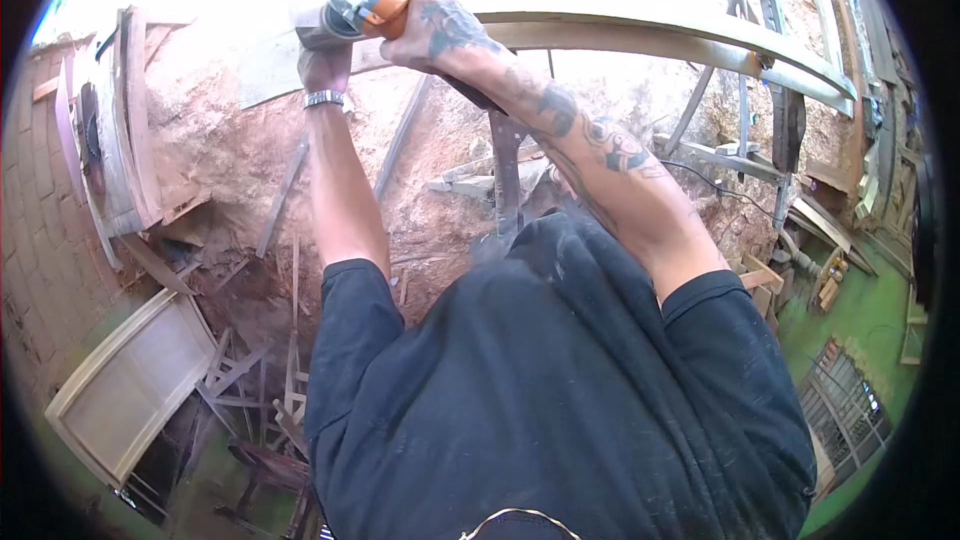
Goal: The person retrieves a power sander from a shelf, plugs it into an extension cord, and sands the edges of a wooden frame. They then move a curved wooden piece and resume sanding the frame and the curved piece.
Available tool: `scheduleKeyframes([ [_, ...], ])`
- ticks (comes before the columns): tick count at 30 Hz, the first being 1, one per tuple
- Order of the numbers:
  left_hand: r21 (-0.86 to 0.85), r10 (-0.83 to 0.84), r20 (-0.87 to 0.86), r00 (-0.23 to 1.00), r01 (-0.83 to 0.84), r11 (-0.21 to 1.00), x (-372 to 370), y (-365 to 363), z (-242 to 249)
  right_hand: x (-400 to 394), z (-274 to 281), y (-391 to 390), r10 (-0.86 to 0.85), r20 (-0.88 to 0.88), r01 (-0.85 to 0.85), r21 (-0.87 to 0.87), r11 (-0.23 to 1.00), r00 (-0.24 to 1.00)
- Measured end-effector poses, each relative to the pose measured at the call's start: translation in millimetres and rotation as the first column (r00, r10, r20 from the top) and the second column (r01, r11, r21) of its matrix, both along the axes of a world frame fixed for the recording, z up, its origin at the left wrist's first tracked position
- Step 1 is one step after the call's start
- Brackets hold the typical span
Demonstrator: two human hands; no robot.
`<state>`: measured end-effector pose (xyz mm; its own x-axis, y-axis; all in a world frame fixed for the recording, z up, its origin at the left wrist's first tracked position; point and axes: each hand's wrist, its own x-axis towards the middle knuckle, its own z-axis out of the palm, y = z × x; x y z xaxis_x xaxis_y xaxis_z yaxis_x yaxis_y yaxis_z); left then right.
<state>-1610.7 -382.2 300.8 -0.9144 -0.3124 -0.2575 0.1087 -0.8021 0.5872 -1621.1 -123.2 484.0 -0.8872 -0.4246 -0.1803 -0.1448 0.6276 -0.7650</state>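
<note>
Right grip (pixel 410 28) curled round an orange tool (pixel 378 8), left grip (pixel 325 68) just beside it, cannot tell whether closed, watch (pixel 324 98) just below left grip, long board (pixel 610 38) stretching away right of both grips

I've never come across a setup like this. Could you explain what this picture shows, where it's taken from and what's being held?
There is no machine body here, just a person working bare-handed. One head-worn camera looks forward and down, so the dark shirt fills the lower middle and the edges look curved. The right hand, on the tattooed arm, grips an orange power tool. The left hand, with a wristband, is close beside it; its exact grip is unclear. A long board stretches to the right; glare hides much of the work surface.
</note>
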Motion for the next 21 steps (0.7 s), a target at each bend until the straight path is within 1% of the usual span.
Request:
scheduleKeyframes([
  [1, 0.015, 0.009, -0.002, 1.0, -0.009, 1.0, 4, 0, 1, 0, 2, 12, -0.006, 0.015, 0.006, 0.012, 1.0, 1.0],
  [2, 0.04, 0.015, -0.002, 1.0, -0.015, 0.999, 3, 2, -3, 2, 2, 27, -0.059, -0.006, 0.059, 0.009, 0.998, 0.998],
  [3, 0.272, -0.188, -0.326, 0.926, 0.283, 0.92, 1, -30, -43, 5, 1, 44, -0.113, -0.029, 0.113, 0.01, 0.994, 0.993],
  [4, 0.402, -0.233, -0.442, 0.866, 0.424, 0.812, 2, -28, -39, 8, -2, 62, -0.165, -0.053, 0.166, 0.011, 0.986, 0.985],
  [5, 0.311, -0.246, -0.384, 0.89, 0.376, 0.873, 2, -30, -41, 2, -19, 86, -0.205, -0.048, 0.207, 0.034, 0.978, 0.978],
  [6, -0.016, -0.016, 0.069, 0.997, 0.018, 1.0, 6, -1, -5, -4, -26, 111, -0.223, 0.006, 0.221, 0.114, 0.969, 0.975],
  [8, -0.084, 0.013, 0.088, 0.996, -0.006, 0.996, 2, 2, -1, -1, -23, 155, -0.3, -0.044, 0.303, 0.19, 0.934, 0.953],
  [10, -0.048, 0.059, 0.092, 0.994, -0.055, 0.997, 5, 11, 12, -6, -36, 200, -0.352, -0.025, 0.348, 0.231, 0.909, 0.936],
  [11, -0.059, 0.041, 0.077, 0.996, -0.037, 0.998, 2, 6, 8, -8, -32, 221, -0.393, -0.006, 0.376, 0.308, 0.874, 0.919],
  [12, -0.069, 0.041, 0.09, 0.995, -0.035, 0.997, 1, 3, 3, -14, -46, 243, -0.436, -0.048, 0.416, 0.408, 0.813, 0.899],
  [14, -0.095, 0.046, 0.118, 0.992, -0.035, 0.995, 3, -2, 0, -15, -46, 281, -0.449, -0.109, 0.452, 0.4, 0.797, 0.887],
  [15, 0.024, -0.097, -0.042, 0.994, 0.098, 0.995, 5, -25, -22, -20, -54, 299, -0.454, -0.13, 0.465, 0.407, 0.786, 0.881],
  [18, -0.088, -0.031, 0.062, 0.998, 0.036, 0.996, 3, -25, -16, -24, -60, 334, -0.503, -0.175, 0.527, 0.408, 0.746, 0.847],
  [20, -0.284, -0.003, 0.2, 0.98, 0.061, 0.957, 4, -40, -5, -29, -64, 352, -0.531, -0.22, 0.572, 0.404, 0.714, 0.819],
  [21, -0.376, 0.023, 0.261, 0.965, 0.079, 0.923, 5, -49, 1, -31, -66, 356, -0.526, -0.212, 0.563, 0.415, 0.714, 0.823],
])
